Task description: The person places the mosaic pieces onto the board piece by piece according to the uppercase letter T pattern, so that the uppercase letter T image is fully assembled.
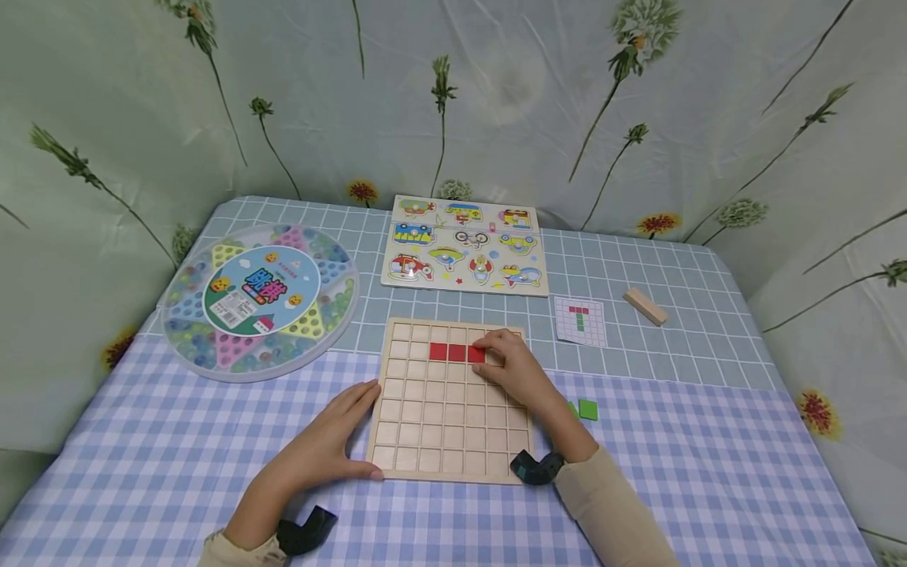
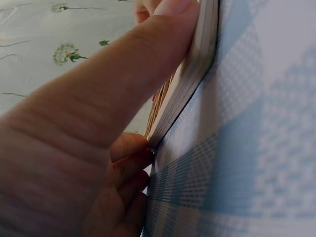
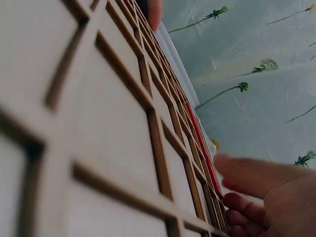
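Observation:
A wooden grid board (image 1: pixel 418 413) lies flat on the table. Three red square tiles (image 1: pixel 457 353) sit side by side in its second row from the top. My right hand (image 1: pixel 520 370) reaches over the board's right side, pinching the rightmost red tile between thumb and fingertips; in the right wrist view those fingers meet the red strip (image 3: pixel 202 143). My left hand (image 1: pixel 326 441) rests along the board's left edge, thumb at the near left corner, fingers stretched further up. The left wrist view shows the thumb (image 2: pixel 143 59) against the board's side (image 2: pixel 182 94).
Green tiles (image 1: pixel 588 409) lie right of the board, one partly behind my right wrist. A pattern card (image 1: pixel 595 323) shows a red and green T. Beyond are a wooden block (image 1: pixel 645 306), a vehicle puzzle (image 1: pixel 464 246) and a round marble game case (image 1: pixel 333 346) at left.

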Tool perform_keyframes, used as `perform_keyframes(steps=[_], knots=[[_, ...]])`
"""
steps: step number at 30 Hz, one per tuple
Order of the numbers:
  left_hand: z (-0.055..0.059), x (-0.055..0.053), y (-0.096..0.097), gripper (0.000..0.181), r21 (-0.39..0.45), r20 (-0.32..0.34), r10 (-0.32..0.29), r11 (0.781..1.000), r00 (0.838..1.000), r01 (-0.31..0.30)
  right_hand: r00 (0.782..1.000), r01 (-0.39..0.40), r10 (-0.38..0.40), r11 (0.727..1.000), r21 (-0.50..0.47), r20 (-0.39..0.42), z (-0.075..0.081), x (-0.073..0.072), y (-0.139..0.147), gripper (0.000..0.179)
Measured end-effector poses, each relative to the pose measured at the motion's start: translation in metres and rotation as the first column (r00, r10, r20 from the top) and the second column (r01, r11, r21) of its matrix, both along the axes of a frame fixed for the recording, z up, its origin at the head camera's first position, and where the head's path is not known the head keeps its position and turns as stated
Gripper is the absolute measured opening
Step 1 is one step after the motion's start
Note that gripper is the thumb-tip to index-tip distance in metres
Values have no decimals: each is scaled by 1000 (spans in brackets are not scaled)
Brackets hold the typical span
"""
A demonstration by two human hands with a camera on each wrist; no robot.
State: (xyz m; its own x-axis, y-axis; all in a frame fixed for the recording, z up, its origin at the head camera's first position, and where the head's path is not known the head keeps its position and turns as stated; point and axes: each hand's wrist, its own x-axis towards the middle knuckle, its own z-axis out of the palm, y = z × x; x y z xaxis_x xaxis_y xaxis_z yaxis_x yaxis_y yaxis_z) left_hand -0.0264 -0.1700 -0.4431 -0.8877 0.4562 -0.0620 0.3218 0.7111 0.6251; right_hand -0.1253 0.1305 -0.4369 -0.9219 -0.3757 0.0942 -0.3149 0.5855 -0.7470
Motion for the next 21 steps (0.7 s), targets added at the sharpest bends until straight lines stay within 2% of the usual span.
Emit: perform_keyframes(steps=[3, 5, 9, 13, 17, 21], knots=[[0, 0, 0, 117, 2, 0, 0, 1000, 1000, 0, 1000, -13, 13, 1000, 3, 16, 7, 2, 5, 42], [0, 1, 0, 117, 4, 1, 0, 1000, 1000, 0, 1000, -22, 22, 1000, -10, -1, 13, 4, 10, 46], [0, 1, 0, 117, 3, -2, 2, 1000, 1000, -2, 995, -35, 32, 999, -32, -93, 25, 10, 24, 50], [0, 1, 0, 118, -6, -4, 5, 1000, 1000, -5, 984, -18, 11, 999, -42, -176, 35, 20, 42, 53], [1, 1, 0, 118, -11, -3, 6, 1000, 1000, -6, 974, 16, -22, 999, -28, -225, 37, 34, 62, 55], [1, 1, 1, 118, -11, -4, 8, 1000, 1000, -8, 971, 33, -36, 999, -17, -236, 34, 48, 80, 56]])
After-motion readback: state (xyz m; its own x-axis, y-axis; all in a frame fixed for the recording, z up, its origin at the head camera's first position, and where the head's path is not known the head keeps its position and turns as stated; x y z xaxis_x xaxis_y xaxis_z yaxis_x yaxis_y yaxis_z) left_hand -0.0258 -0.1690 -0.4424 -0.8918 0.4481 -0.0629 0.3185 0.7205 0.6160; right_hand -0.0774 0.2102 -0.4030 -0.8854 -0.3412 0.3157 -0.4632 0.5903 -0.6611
